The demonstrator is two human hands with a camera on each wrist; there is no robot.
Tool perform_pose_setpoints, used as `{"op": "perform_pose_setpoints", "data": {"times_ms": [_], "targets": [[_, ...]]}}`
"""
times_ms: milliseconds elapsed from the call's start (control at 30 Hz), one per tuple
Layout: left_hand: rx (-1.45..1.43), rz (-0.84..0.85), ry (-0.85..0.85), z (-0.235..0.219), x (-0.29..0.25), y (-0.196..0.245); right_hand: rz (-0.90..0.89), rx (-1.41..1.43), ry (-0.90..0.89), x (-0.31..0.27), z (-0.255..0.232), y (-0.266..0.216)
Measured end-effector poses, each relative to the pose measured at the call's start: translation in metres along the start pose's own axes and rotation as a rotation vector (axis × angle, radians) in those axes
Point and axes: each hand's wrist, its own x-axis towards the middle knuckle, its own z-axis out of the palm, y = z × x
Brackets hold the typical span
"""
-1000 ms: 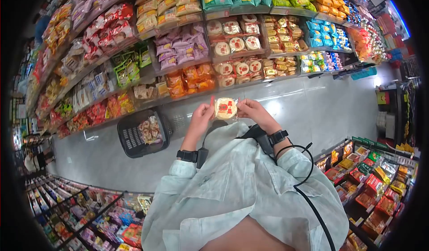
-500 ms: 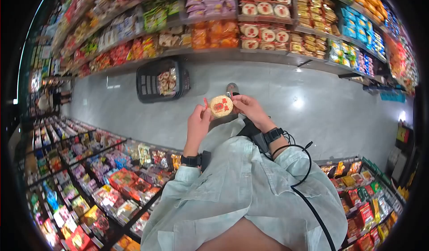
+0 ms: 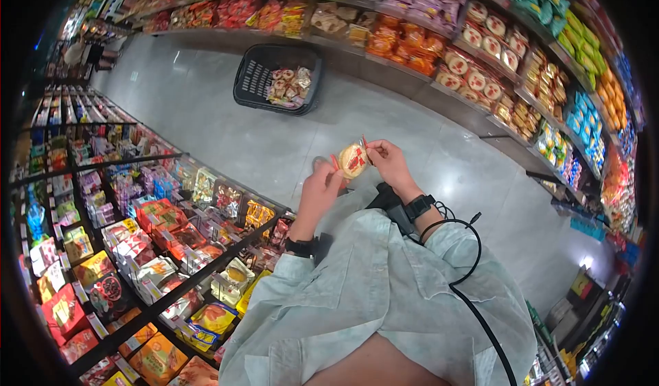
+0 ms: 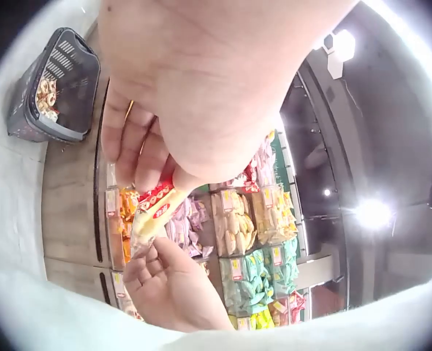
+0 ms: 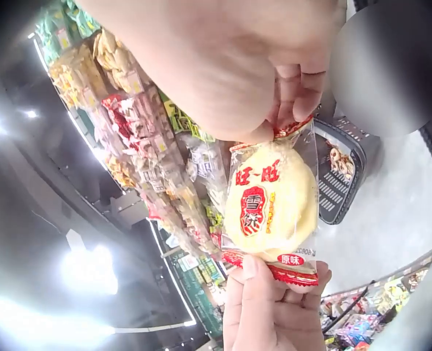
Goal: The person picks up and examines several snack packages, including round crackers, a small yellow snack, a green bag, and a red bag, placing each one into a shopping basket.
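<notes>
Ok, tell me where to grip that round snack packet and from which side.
Grip the snack packet by its flat red-edged seals, one at each end, coming in from opposite ends as the left hand and right hand do now. The middle bulges round over the cake, likely fragile, while the crimped ends lie thin and flat, which suits a pinch.

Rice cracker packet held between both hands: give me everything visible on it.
The clear plastic packet with red sealed ends holds one round pale-yellow rice cracker, with red characters printed on the front and a small red label near one end. It looks sealed and intact. It is held up in the air over the grey floor, pinched at opposite ends by the left hand and the right hand. Nothing else touches it.
</notes>
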Motion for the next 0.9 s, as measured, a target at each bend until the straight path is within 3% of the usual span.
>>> {"op": "perform_pose_setpoints", "data": {"times_ms": [200,367,500,600,767,900], "targets": [[-0.019,-0.071,-0.012,-0.091,0.008,-0.057,-0.009,-0.102,-0.032,0.035,0.097,0.010],[0.140,-0.004,-0.037,-0.188,0.018,-0.110,0.057,-0.276,-0.150,0.048,0.175,-0.011],[0.089,-0.044,-0.065,-0.251,0.023,-0.112,0.083,-0.288,-0.263,0.064,0.224,-0.013],[0.015,-0.047,0.032,-0.265,0.029,-0.137,0.135,-0.332,-0.287,0.077,0.250,-0.020],[-0.289,-0.190,0.114,-0.253,0.041,-0.169,0.244,-0.234,-0.289,0.110,0.273,-0.024],[-0.274,-0.256,0.150,-0.247,0.054,-0.187,0.229,-0.246,-0.340,0.156,0.296,-0.025]]}}
